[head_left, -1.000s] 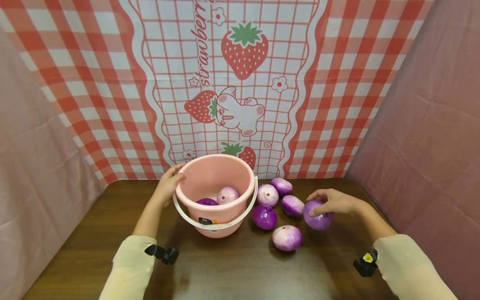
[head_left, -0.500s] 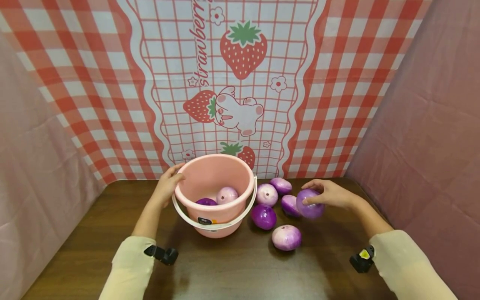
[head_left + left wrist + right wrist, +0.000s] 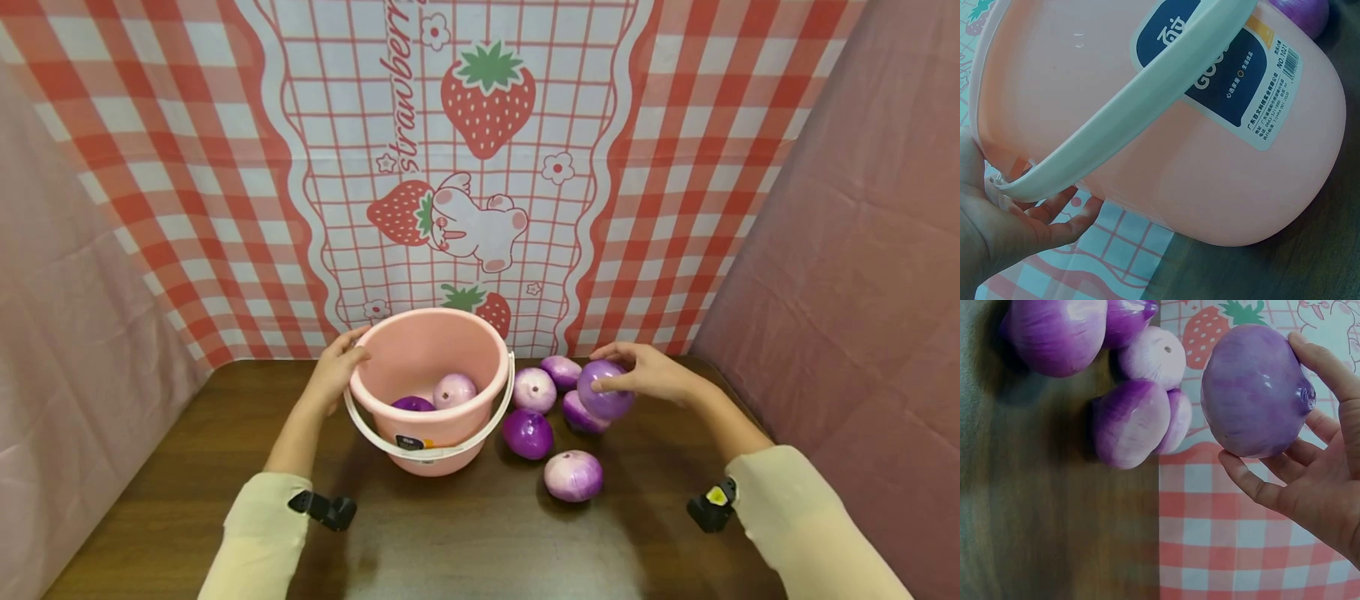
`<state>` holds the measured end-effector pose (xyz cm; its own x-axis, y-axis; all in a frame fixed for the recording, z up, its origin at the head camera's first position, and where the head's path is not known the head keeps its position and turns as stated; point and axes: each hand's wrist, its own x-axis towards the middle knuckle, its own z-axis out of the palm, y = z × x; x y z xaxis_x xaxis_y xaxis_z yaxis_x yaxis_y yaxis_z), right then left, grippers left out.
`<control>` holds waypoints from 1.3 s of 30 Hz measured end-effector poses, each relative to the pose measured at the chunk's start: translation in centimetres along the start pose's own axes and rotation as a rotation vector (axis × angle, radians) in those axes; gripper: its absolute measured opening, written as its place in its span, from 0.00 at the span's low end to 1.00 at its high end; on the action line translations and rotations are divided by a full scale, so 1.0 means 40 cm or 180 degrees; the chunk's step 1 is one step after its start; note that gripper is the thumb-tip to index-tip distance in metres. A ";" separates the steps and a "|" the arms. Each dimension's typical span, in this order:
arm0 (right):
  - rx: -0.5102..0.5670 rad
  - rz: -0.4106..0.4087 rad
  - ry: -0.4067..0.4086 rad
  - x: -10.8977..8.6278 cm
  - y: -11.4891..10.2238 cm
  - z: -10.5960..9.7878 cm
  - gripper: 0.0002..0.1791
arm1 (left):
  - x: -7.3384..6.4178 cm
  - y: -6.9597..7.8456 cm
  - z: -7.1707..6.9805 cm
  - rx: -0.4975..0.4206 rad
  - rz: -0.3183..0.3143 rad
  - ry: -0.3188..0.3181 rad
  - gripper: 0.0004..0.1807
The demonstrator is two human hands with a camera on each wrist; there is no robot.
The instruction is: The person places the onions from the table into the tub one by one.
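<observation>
A pale pink bucket stands on the table with its white handle hanging down in front. My left hand grips its rim on the left side; in the left wrist view its fingers lie outside the wall, near the handle's joint. Inside lie a whitish-purple onion and a dark purple one. Between thumb and fingers, my right hand holds a light purple onion raised off the table. In the head view that onion partly covers a two-toned onion on the table.
Right of the bucket several more onions sit on the wood table, among them a deep purple one and a pale one nearer the front. A strawberry-print checked cloth hangs behind, with pink cloth at both sides.
My right hand has lifted the light purple onion up and to the left, from beside the cluster to over it. The left hand and bucket have stayed in place.
</observation>
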<state>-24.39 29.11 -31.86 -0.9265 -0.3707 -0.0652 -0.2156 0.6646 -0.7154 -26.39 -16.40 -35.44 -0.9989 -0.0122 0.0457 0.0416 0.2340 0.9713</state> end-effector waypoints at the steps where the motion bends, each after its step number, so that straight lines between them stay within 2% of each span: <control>1: -0.0007 -0.0008 0.0014 0.002 -0.005 0.000 0.30 | 0.000 0.000 0.000 -0.0002 0.0004 -0.0001 0.31; 18: -0.0016 -0.0075 0.0193 0.031 -0.068 0.002 0.32 | -0.003 0.001 0.001 -0.0019 0.0007 0.0010 0.31; 30: -0.0183 -0.0178 0.0373 0.059 -0.119 0.010 0.35 | -0.003 0.000 0.000 -0.0073 0.0008 0.0004 0.31; 39: -0.0002 -0.0287 0.0424 0.075 -0.161 0.020 0.33 | -0.002 0.000 0.001 -0.0062 0.0016 0.0009 0.31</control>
<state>-25.52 23.20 -28.02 -0.9360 -0.3397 0.0921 -0.3000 0.6328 -0.7138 -26.30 -16.38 -35.45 -0.9986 -0.0137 0.0514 0.0472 0.2152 0.9754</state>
